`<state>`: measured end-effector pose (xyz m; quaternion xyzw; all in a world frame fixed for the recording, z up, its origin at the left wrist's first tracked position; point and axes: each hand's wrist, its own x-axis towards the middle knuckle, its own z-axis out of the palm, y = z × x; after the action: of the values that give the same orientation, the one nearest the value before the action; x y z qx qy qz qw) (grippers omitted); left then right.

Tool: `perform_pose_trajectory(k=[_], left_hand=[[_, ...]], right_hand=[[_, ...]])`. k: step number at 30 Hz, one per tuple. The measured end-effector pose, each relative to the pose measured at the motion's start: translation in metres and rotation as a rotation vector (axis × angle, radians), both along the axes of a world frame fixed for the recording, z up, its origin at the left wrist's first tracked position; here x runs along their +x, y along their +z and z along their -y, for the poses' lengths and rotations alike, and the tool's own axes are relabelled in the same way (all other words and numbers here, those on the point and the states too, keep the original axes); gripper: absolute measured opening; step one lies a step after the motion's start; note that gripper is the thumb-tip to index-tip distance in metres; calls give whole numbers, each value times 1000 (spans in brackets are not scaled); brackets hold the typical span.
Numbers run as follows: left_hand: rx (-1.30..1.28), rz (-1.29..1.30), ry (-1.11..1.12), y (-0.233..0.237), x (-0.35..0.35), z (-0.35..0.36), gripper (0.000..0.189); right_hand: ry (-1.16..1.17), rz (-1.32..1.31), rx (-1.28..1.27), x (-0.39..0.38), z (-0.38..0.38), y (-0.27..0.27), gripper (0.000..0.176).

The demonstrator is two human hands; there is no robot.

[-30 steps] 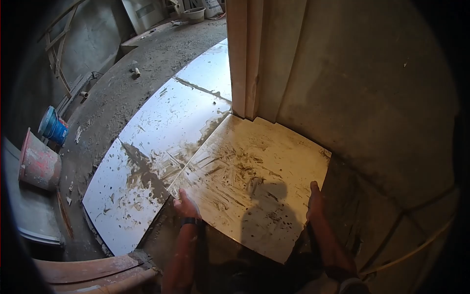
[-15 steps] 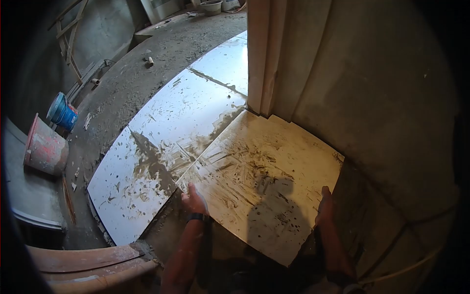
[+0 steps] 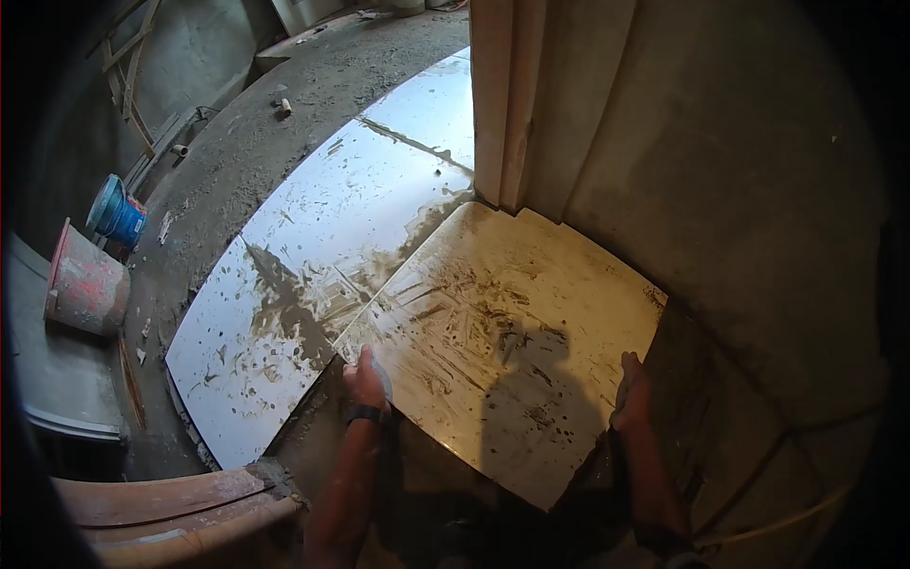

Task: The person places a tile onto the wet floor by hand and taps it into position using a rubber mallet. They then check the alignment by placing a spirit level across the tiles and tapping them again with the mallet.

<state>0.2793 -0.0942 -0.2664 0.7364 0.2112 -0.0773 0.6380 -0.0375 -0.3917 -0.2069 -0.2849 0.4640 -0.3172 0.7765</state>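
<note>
A large square floor tile [image 3: 445,375], smeared with wet mortar, lies in front of me against the wall corner. My left hand [image 3: 366,381], with a dark band on its wrist, grips the tile's left near edge, thumb up on the face. On the opposite side my right hand [image 3: 632,394] holds the right edge, its fingers partly hidden below. The tile's far left edge runs along a row of white tiles [image 3: 313,204] spattered with mortar. My shadow falls across its near half.
A door frame [image 3: 507,114] and a bare wall [image 3: 730,171] rise at the far right. Rough mortar floor [image 3: 322,85] extends beyond the tiles. A blue bucket [image 3: 118,213] and a pinkish bucket [image 3: 90,284] stand on the left. Curved pinkish boards [image 3: 171,498] sit at lower left.
The view has shifted slightly. My left hand sits a little farther left and up in the picture, while both hands remain on the tile's edges. Any tile movement is too small to tell.
</note>
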Motion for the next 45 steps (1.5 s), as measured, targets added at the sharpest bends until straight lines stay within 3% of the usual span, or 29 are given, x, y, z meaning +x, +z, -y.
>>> perform_pose_trajectory(k=[2,4,5,6,8,10,12,16,18,20,24,32,34,37,45], left_hand=[[-94,-33,-17,16,-5,-1,77],[-165,-43,-181,29,-5,-7,65],[4,-29,-228,26,-1,-13,61],[0,-29,-234,25,3,-18,61],[308,29,-530,47,5,-26,61],[292,-72,-577,57,11,-36,61],[259,-261,-650,67,15,-35,63],[291,-218,-680,86,11,-28,65],[360,-203,-676,69,21,-37,64],[554,-123,-820,49,33,-50,67],[477,-149,-789,92,17,-32,67],[487,-132,-759,88,20,-35,72],[487,-138,-782,87,20,-33,73],[542,-164,-806,71,24,-40,74],[613,-142,-876,86,23,-40,73]], right_hand=[[-27,55,-1,-4,1,-4,40],[-144,-203,-112,-4,0,-5,42],[-151,-209,-113,-7,-1,-6,42],[-139,-297,-164,-8,0,-7,42],[-131,-388,-213,-10,1,-3,43],[32,-491,-135,-14,2,18,58],[32,-509,-188,-5,-2,43,51],[151,-512,-186,-12,6,43,47],[146,-509,-142,-11,7,49,45],[148,-503,-95,-10,9,47,43],[119,-405,-66,-14,12,41,36],[93,-387,-11,-13,15,46,30],[220,-398,-33,-23,21,36,33],[235,-523,-90,-33,25,18,37],[258,-360,-3,-35,32,18,43]])
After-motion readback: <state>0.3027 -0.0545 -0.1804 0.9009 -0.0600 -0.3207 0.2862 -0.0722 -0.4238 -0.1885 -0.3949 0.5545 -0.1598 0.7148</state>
